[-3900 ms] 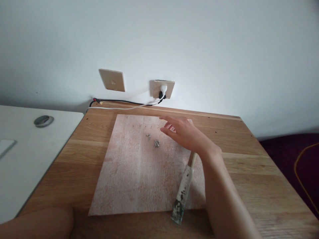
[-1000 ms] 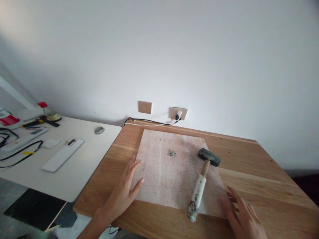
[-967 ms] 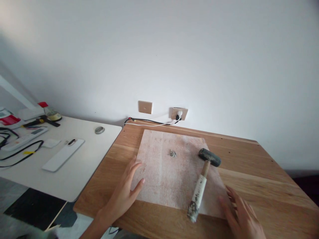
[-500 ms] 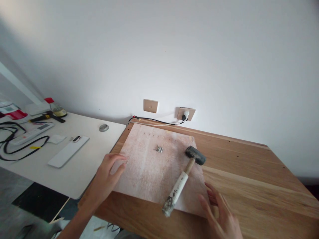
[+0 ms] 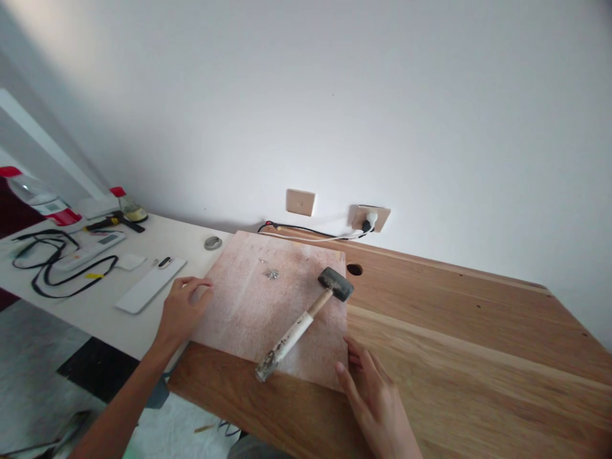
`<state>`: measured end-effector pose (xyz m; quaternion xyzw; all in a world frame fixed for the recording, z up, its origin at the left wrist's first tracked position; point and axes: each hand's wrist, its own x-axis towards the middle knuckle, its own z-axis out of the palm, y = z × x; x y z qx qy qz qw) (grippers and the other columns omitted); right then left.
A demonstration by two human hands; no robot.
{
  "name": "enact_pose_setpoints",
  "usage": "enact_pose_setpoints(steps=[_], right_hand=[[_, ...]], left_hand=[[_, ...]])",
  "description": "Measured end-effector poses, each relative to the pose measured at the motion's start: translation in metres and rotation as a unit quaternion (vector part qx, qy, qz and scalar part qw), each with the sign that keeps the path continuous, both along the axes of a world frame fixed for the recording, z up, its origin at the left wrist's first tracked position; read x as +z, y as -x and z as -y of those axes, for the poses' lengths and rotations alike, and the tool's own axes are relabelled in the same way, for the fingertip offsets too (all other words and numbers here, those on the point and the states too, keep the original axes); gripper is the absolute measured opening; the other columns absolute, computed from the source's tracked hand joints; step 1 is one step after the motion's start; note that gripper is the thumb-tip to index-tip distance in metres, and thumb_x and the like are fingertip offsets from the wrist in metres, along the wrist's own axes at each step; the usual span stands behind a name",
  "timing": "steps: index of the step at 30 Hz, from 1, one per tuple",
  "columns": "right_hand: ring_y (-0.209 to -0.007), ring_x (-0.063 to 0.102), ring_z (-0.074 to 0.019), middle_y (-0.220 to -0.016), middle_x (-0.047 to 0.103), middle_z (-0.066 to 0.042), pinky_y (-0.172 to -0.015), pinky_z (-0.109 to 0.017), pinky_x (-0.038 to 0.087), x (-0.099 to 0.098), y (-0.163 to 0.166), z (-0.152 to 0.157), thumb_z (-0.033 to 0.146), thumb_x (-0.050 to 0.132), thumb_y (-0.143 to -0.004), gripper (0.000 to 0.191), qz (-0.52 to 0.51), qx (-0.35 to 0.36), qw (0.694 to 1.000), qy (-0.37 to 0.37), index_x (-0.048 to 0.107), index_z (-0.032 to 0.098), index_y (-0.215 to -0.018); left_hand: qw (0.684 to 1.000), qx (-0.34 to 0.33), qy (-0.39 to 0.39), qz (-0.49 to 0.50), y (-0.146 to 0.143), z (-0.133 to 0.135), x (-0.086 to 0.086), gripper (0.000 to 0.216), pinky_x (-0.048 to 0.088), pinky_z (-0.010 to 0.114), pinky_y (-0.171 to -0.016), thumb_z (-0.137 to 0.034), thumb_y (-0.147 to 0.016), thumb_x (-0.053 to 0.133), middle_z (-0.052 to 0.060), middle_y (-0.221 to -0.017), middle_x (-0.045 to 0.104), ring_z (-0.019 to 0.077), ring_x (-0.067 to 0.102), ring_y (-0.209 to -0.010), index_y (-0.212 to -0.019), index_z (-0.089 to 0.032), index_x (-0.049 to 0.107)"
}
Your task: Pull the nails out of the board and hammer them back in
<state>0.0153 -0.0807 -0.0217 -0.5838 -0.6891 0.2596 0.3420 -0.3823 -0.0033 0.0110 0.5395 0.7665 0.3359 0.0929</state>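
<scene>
A thin pale board (image 5: 248, 306) lies on the wooden table (image 5: 454, 331), its left side hanging over the white desk. A rubber mallet (image 5: 306, 317) with a paint-spattered handle rests diagonally on the board. A small heap of screws (image 5: 272, 274) sits near the board's far edge. My left hand (image 5: 180, 309) grips the board's left edge with curled fingers. My right hand (image 5: 375, 398) lies flat against the board's near right corner, fingers stretched out.
A round hole (image 5: 354, 269) shows in the table just right of the board. On the white desk (image 5: 95, 306) lie a phone (image 5: 150, 293), black cables (image 5: 57, 274), a bottle (image 5: 127, 205) and a grommet (image 5: 213, 242). A wall socket (image 5: 369, 218) holds plugs.
The board, with the mallet and screws on it, has slid left across the table, uncovering the hole. Both hands moved left with it. The camera has tilted.
</scene>
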Motion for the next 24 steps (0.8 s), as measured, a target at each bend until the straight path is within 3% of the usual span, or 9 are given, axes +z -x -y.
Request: enact_pose_setpoints(steps=[5,9,11,14,18,21,24], right_hand=[[-0.108,0.078,-0.0271,-0.119,0.078,-0.011,-0.093,-0.042,0.065,0.001,-0.008,-0.002,0.044,0.052,-0.105,0.035,0.007,0.019,1.0,0.002,0.063,0.026,-0.133],[-0.104,0.08,-0.0256,-0.118,0.08,-0.011,-0.088,-0.035,0.066,0.002,-0.039,0.0,0.05,0.052,-0.104,0.037,0.019,-0.011,0.999,0.026,0.064,0.026,-0.129],[-0.102,0.08,-0.0256,-0.119,0.081,-0.011,-0.084,-0.033,0.066,0.003,-0.069,0.004,0.052,0.05,-0.103,0.039,0.018,-0.037,0.998,0.057,0.063,0.027,-0.13],[-0.081,0.083,-0.027,-0.095,0.085,-0.006,-0.064,-0.031,0.066,0.006,-0.123,0.014,0.06,0.054,-0.094,0.043,0.055,-0.133,0.987,0.068,0.066,0.03,-0.122],[-0.068,0.081,-0.0314,-0.082,0.084,-0.005,-0.057,-0.037,0.063,0.009,-0.178,0.032,0.068,0.054,-0.083,0.05,0.108,-0.276,0.952,0.076,0.07,0.03,-0.112],[-0.069,0.081,-0.0321,-0.083,0.083,-0.005,-0.059,-0.039,0.063,0.01,-0.194,0.042,0.07,0.054,-0.081,0.053,0.121,-0.307,0.939,0.095,0.071,0.031,-0.112],[-0.071,0.08,-0.03,-0.09,0.084,-0.005,-0.064,-0.039,0.063,0.006,-0.196,0.046,0.069,0.052,-0.085,0.053,0.112,-0.294,0.943,0.112,0.071,0.031,-0.116]], left_hand=[[1.0,0.01,-0.012,0.001,-0.006,0.0,-0.001,0.038,0.051,0.048,-0.11,-0.05,-0.08,0.057,0.011,-0.11,0.065,0.0293,0.067,-0.105,-0.097,-0.02,0.075],[0.999,-0.049,-0.023,-0.01,-0.033,0.013,0.0,0.033,0.054,0.043,-0.104,-0.046,-0.082,0.055,0.009,-0.105,0.067,0.0277,0.069,-0.101,-0.094,-0.021,0.073],[0.993,-0.106,-0.033,-0.028,-0.056,0.026,-0.002,0.03,0.057,0.041,-0.101,-0.044,-0.087,0.055,0.008,-0.106,0.067,0.0266,0.071,-0.101,-0.096,-0.022,0.074],[0.974,-0.206,-0.052,-0.077,-0.097,0.049,-0.009,0.025,0.06,0.037,-0.094,-0.037,-0.095,0.053,0.008,-0.113,0.068,0.0255,0.072,-0.108,-0.104,-0.024,0.073],[0.944,-0.3,-0.078,-0.114,-0.139,0.064,-0.017,0.024,0.061,0.03,-0.089,-0.031,-0.101,0.052,0.008,-0.121,0.068,0.0213,0.073,-0.107,-0.117,-0.024,0.068],[0.927,-0.33,-0.088,-0.152,-0.153,0.057,-0.02,0.023,0.061,0.032,-0.088,-0.029,-0.102,0.052,0.008,-0.121,0.069,0.022,0.073,-0.105,-0.12,-0.023,0.065],[0.915,-0.329,-0.11,-0.207,-0.155,0.041,-0.019,0.021,0.06,0.037,-0.089,-0.029,-0.102,0.052,0.009,-0.12,0.07,0.024,0.072,-0.101,-0.117,-0.022,0.065]])
